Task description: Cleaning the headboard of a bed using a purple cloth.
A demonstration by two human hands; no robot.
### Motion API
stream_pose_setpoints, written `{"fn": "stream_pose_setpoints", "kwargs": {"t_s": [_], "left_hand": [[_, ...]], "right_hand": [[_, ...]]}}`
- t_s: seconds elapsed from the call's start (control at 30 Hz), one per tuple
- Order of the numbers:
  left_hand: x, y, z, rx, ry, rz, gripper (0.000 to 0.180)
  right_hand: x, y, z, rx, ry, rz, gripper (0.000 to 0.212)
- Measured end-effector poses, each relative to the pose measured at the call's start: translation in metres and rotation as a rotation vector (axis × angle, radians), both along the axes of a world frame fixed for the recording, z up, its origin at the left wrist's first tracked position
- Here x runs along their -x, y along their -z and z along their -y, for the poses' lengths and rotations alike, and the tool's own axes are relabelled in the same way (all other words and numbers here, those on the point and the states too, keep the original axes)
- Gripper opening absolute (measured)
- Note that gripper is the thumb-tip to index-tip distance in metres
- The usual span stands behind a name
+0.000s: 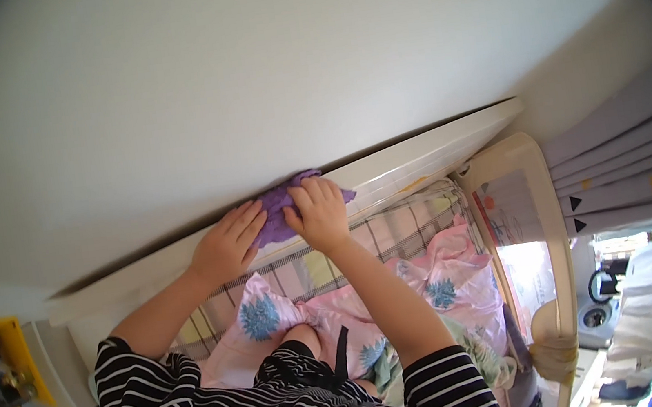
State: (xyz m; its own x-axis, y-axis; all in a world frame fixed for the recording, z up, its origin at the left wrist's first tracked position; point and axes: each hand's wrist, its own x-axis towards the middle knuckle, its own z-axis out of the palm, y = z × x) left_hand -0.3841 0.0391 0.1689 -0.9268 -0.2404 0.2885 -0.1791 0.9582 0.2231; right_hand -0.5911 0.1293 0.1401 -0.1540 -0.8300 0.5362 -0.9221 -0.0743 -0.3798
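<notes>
A crumpled purple cloth [280, 219] lies over the top edge of a cream headboard [387, 169] against the wall. My right hand [320, 211] is closed on the cloth, its fingers bent over the board's edge and its thumb on the near side. My left hand [226, 243] rests beside it, fingers stretched out with their tips on the cloth's left part. The cloth's underside is hidden.
Below me is a bed with a plaid padded panel [322, 266] and pink flowered bedding [231, 356]. To the right stand a cream bed-end frame [559, 255], grey curtains [624, 152] and a white washing machine [597, 320]. A yellow shelf unit [20, 351] is at the left.
</notes>
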Motion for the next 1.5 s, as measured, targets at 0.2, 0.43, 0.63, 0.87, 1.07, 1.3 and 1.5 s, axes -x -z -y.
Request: {"fn": "stream_pose_setpoints", "kwargs": {"t_s": [0.2, 0.43, 0.63, 0.87, 1.07, 1.3, 1.5], "left_hand": [[0.001, 0.012, -0.006, 0.202, -0.024, -0.001, 0.051], [0.007, 0.042, -0.007, 0.481, -0.100, -0.016, 0.050], [0.002, 0.060, -0.011, 0.518, -0.193, -0.042, 0.057], [-0.001, 0.065, -0.011, 0.555, -0.209, -0.068, 0.052], [-0.003, 0.065, -0.008, 0.613, -0.163, -0.166, 0.049], [-0.006, 0.074, -0.010, 0.559, -0.192, -0.274, 0.030], [-0.121, 0.086, -0.008, 0.521, -0.364, -0.283, 0.039]], "right_hand": [[-0.001, 0.014, 0.004, 0.124, 0.028, -0.054, 0.022], [0.003, 0.031, 0.006, 0.201, 0.033, -0.107, 0.020], [0.002, 0.039, 0.005, 0.251, 0.039, -0.159, 0.018], [-0.004, 0.046, 0.001, 0.311, 0.035, -0.171, 0.017], [-0.017, 0.049, 0.003, 0.319, 0.055, -0.210, 0.014], [-0.081, 0.051, 0.011, 0.235, 0.231, -0.153, 0.018], [-0.166, 0.048, 0.022, 0.274, 0.087, -0.165, 0.020]]}}
